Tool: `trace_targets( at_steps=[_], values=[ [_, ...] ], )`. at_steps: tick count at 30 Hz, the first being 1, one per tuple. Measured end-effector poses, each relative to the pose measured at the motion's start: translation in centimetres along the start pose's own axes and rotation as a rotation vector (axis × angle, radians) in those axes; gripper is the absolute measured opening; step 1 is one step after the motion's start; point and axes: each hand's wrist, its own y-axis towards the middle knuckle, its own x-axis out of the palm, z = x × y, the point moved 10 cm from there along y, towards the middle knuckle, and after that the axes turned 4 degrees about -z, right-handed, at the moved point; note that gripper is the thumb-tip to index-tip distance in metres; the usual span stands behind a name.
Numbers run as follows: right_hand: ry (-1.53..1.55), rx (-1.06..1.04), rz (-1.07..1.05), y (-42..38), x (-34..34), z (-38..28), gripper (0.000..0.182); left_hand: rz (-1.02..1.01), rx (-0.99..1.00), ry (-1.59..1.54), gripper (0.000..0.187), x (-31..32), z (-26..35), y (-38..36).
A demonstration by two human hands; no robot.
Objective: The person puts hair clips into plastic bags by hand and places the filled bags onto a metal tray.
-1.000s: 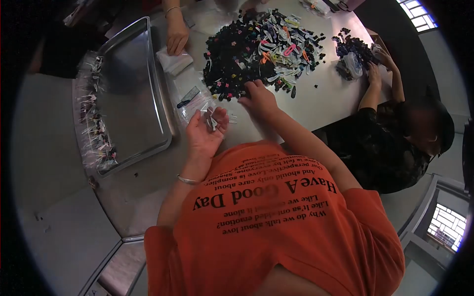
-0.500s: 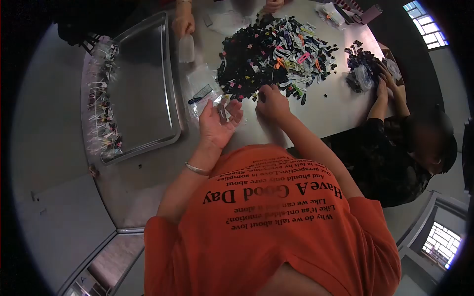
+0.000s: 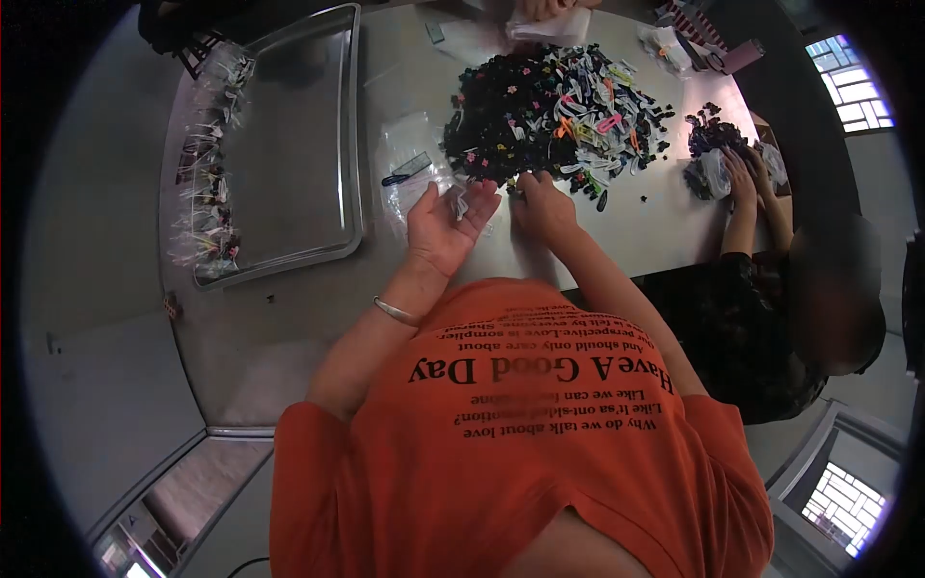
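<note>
My left hand [image 3: 445, 233] is palm up with the fingers partly curled, and a few small pale hair clips [image 3: 462, 206] lie in it. Close to its right, my right hand [image 3: 545, 210] is at the near edge of a large pile of hair clips [image 3: 540, 116]. Its fingers are pinched together, and what they hold is hidden. The pile mixes small black clips, some with coloured flowers, and white, orange, pink and green snap clips. Just beyond my left hand lie clear plastic bags [image 3: 405, 135] with a dark clip and a small card on top.
A large metal tray [image 3: 357, 144] lies at left, with a row of filled clear packets [image 3: 207, 178] along its far side. Opposite, a co-worker's hands [image 3: 544, 10] hold a clear bag [image 3: 559, 29]. At right, another person's hands [image 3: 744, 178] touch black clips and a bag.
The view has shifted slightly. My left hand has come a little nearer to my right hand. The opposite co-worker's hand with the bag has moved from the left to the far middle.
</note>
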Motion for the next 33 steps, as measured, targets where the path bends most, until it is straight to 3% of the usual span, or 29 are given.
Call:
trace_targets(
  at_steps=[9, 12, 14, 15, 16, 18, 22, 26, 28, 29, 33],
  values=[
    [0.036, 0.057, -0.009, 0.3, 0.8, 1.3, 0.018, 0.052, -0.029, -0.123, 0.046, 0.6, -1.1, -1.0],
    [0.084, 0.034, 0.009, 0.5, 0.7, 2.5, 0.021, -0.024, -0.051, -0.119, 0.047, 1.7, -1.6, -1.1],
    [0.430, -0.018, -0.107, 1.2, 1.6, 3.3, 0.025, 0.030, -0.020, -0.129, 0.046, 1.2, -1.3, -0.9],
    [0.688, 0.040, -0.042, 1.0, 1.6, 4.2, 0.023, 0.082, 0.007, -0.134, 0.046, 0.8, -0.9, -0.8],
    [0.683, 0.037, -0.046, 0.4, -0.1, 2.8, 0.023, 0.080, 0.011, -0.140, 0.046, 0.9, -0.8, -0.9],
    [1.190, 0.230, -0.262, -1.7, -1.1, 1.0, 0.018, 0.100, 0.030, -0.086, 0.044, 0.7, -0.5, -1.0],
    [1.381, 0.055, -0.273, -3.3, -5.9, -3.9, 0.016, 0.077, 0.031, -0.086, 0.045, -0.2, -0.5, -0.5],
    [1.268, -0.082, -0.333, -4.4, -8.2, -9.1, 0.016, 0.114, 0.038, 0.056, 0.046, -0.9, -0.8, -0.1],
    [0.863, -0.209, -0.231, -4.5, -8.4, -10.5, 0.013, 0.101, 0.066, 0.130, 0.046, -0.8, -0.4, -0.2],
    [0.744, -0.349, -0.077, -4.3, -8.4, -10.8, 0.015, 0.076, 0.032, 0.159, 0.045, -0.1, -0.7, -0.6],
    [0.569, -0.414, 0.079, -4.6, -9.8, -11.8, 0.020, -0.048, 0.030, 0.106, 0.044, 0.7, -0.6, -0.7]
  ],
)
